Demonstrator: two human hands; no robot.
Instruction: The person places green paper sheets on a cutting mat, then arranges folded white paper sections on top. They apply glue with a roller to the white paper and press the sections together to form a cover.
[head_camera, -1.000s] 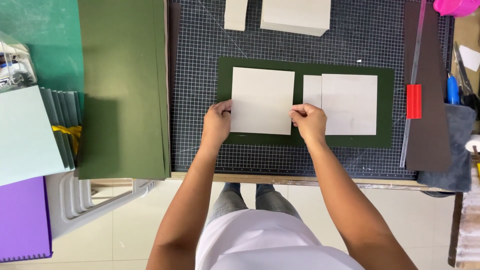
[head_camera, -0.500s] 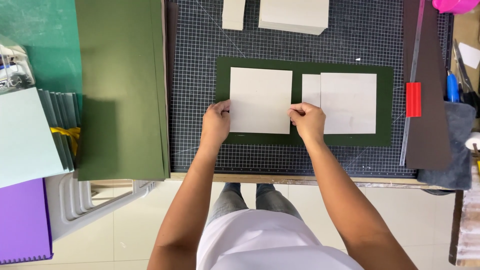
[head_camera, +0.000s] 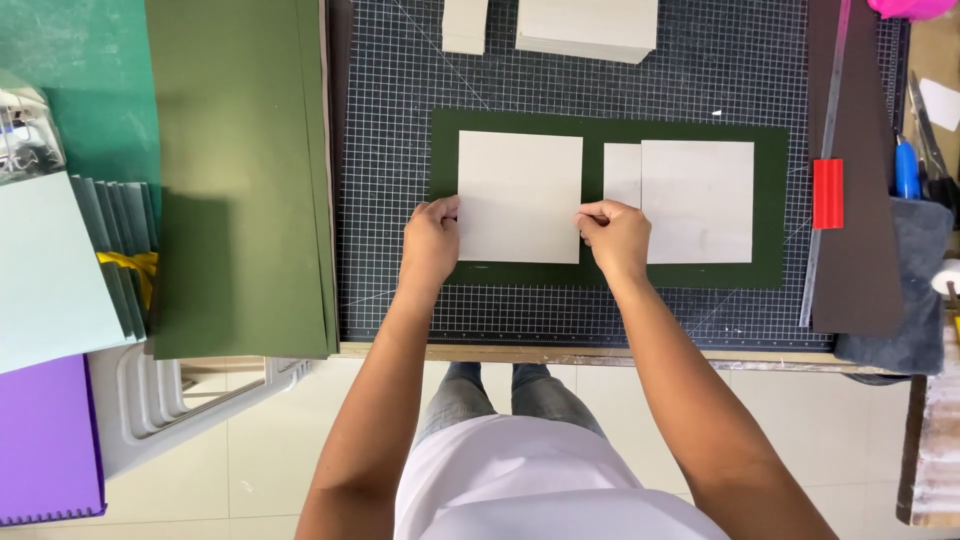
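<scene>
A dark green sheet (head_camera: 770, 210) lies flat on a gridded cutting mat (head_camera: 400, 150). On its left half rests a square grey board (head_camera: 520, 195). My left hand (head_camera: 430, 240) pinches that board's lower left edge, and my right hand (head_camera: 612, 235) pinches its lower right edge. To the right on the same sheet lie a narrow grey strip (head_camera: 621, 172) and a second square grey board (head_camera: 698, 200), close beside each other.
A stack of olive green sheets (head_camera: 235, 180) lies left of the mat. Grey boards (head_camera: 585, 25) sit at the mat's far edge. A ruler with a red handle (head_camera: 827, 195) lies on a dark brown sheet (head_camera: 860, 220) at right. Pale blue and purple sheets (head_camera: 45, 440) lie far left.
The left square board has shifted slightly toward the left and nearer me on the green sheet, with both hands moving along with it.
</scene>
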